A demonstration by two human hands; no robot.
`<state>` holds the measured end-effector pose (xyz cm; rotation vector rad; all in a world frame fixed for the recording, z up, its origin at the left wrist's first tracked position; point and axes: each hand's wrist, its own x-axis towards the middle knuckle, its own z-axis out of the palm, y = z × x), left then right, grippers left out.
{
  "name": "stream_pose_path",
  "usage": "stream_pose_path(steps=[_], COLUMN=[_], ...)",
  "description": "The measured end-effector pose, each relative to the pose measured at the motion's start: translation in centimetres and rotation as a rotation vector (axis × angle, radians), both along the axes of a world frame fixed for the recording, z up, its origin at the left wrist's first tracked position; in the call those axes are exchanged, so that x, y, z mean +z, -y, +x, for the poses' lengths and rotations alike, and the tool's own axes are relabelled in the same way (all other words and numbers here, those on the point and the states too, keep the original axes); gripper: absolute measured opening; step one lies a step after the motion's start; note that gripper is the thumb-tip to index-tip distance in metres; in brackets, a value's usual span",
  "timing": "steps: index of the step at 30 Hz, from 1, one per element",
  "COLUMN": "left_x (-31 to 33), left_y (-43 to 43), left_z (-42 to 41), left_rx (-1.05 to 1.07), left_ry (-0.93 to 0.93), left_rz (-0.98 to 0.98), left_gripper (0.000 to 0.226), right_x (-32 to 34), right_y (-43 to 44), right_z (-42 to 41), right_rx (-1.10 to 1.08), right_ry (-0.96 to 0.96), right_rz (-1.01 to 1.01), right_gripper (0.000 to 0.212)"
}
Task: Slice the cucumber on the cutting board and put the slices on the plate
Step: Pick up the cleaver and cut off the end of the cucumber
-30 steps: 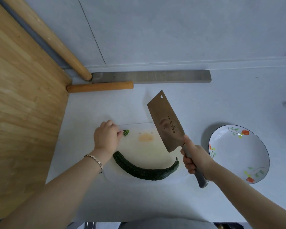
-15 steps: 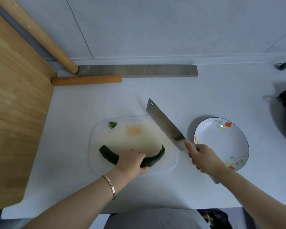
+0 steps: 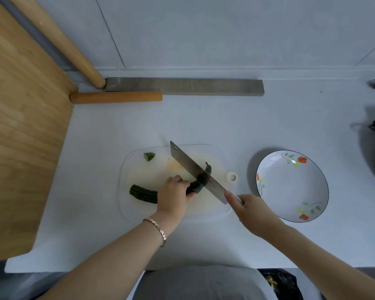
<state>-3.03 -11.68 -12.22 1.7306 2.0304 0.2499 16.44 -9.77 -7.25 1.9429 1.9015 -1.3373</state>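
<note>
while our left hand (image 3: 173, 195) curls its fingers over the middle of the cucumber (image 3: 143, 193) on the cutting board (image 3: 134, 169), our right hand (image 3: 251, 211) wraps its fingers round the handle of the cleaver (image 3: 193, 169), blade crossing the cucumber's right end, with the plate (image 3: 290, 187) just right of the board.

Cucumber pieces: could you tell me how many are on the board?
2: the long cucumber under the left hand and cleaver, and a small end at the board's far-left corner. The cleaver may hide a cut.

left hand (image 3: 173, 197) gripping cucumber (image 3: 143, 193) on cutting board (image 3: 130, 169); right hand (image 3: 252, 210) holding cleaver (image 3: 188, 165) across it; plate (image 3: 291, 187) beside
</note>
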Motion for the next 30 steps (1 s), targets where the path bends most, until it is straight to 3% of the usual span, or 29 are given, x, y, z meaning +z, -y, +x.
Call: stream_pose_path(steps=[13, 19, 24, 30], left_x=[0.2, 0.5, 1.2, 0.7], left_y=[0.0, 0.2, -1.7, -5.3], left_z=[0.4, 0.2, 1.0, 3.5], left_rx=[0.016, -0.024, -0.031, -0.091], left_ry=[-0.001, 0.005, -0.023, -0.071], left_rz=[0.007, -0.101, -0.021, -0.148], left_gripper=[0.024, 0.03, 0.045, 0.031], right_x=[-2.4, -2.8, -0.9, 0.3], right_y=[0.7, 1.2, -1.0, -2.9], right_z=[-1.8, -0.8, 1.1, 2.4], right_rx=[-0.009, -0.174, -0.34, -0.485], right_ry=[0.003, -0.155, -0.226, -0.255], right_rz=[-0.011, -0.072, 0.005, -0.02], right_gripper=[0.052, 0.048, 0.049, 0.049])
